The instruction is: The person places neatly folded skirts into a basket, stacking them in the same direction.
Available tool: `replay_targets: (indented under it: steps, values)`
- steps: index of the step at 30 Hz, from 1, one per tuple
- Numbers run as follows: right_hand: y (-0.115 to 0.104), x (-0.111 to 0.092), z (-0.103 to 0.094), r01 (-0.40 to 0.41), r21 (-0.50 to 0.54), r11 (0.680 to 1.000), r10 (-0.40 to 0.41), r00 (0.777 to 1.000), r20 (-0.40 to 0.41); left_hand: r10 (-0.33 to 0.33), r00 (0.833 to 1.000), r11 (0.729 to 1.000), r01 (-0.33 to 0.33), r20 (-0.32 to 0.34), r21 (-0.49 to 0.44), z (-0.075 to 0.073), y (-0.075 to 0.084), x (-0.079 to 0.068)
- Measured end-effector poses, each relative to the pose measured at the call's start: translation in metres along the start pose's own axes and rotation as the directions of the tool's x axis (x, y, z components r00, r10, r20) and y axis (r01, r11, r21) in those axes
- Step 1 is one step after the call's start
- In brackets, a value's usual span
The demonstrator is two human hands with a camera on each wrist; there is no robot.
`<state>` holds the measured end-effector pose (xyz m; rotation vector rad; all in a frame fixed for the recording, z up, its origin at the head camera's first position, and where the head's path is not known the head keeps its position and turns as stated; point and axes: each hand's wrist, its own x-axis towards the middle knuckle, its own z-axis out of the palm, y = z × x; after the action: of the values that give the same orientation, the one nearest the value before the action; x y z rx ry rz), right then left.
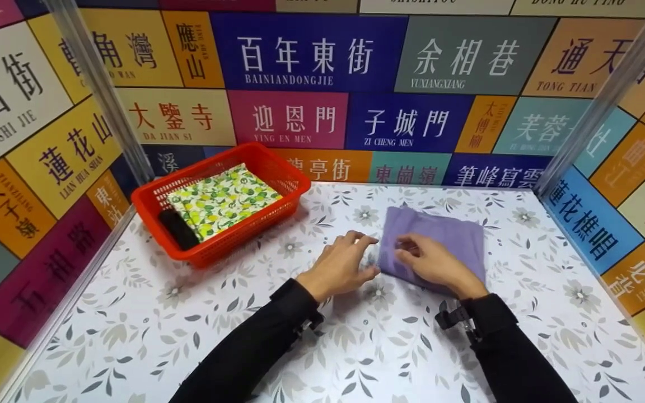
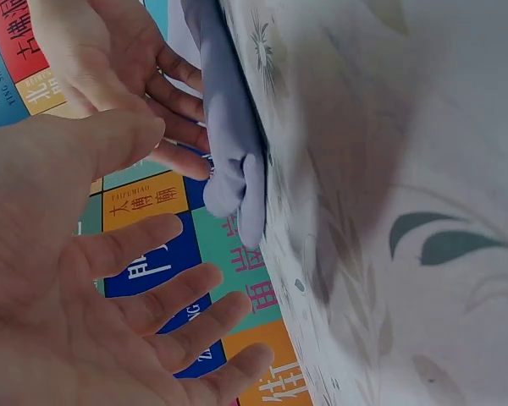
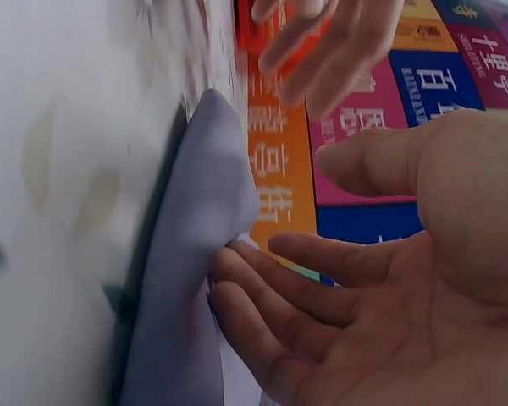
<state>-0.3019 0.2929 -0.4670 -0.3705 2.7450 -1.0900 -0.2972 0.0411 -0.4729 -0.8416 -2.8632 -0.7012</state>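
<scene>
A folded purple cloth (image 1: 457, 238) lies flat on the table. My right hand (image 1: 431, 260) is over it with fingers relaxed; in the right wrist view its fingertips (image 3: 229, 296) touch the cloth (image 3: 190, 228). Just left of the cloth is my left hand (image 1: 339, 266), its fingers spread and holding nothing. The left wrist view shows the left palm (image 2: 85, 254) beside the cloth's rounded folded edge (image 2: 237, 144), apart from it.
A red plastic basket (image 1: 219, 254) stands at the back left. In it lie a cloth with a green and yellow lemon print (image 1: 227, 196) and a dark rolled item (image 1: 180, 229). Printed panels (image 1: 317, 53) wall the table (image 1: 188, 336) at the back and sides.
</scene>
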Motion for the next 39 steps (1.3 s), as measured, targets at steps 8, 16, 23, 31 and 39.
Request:
replay_targets:
  steps: [8,16,23,31,39]
  values:
    - [-0.012,0.0,0.019,0.056,0.139,0.989,-0.071,0.992,0.108,0.003,0.999,0.999,-0.005,0.035,0.037,0.002,-0.001,0.003]
    - [-0.026,-0.006,0.027,-0.006,0.274,0.962,-0.056,0.975,0.215,0.034,0.998,0.997,-0.038,0.061,0.067,0.002,-0.008,0.002]
    - [-0.029,-0.007,0.026,0.025,0.218,0.976,-0.068,0.979,0.192,-0.036,0.993,0.992,0.022,0.113,0.128,0.003,-0.015,-0.003]
    - [-0.027,-0.009,0.01,0.07,0.049,0.996,-0.072,0.996,0.052,-0.056,0.991,0.989,0.038,0.122,0.146,-0.004,-0.021,-0.014]
    - [-0.021,-0.013,-0.005,0.032,0.027,0.999,-0.032,0.999,-0.024,-0.055,0.994,0.987,0.04,0.093,0.157,-0.011,-0.034,-0.034]
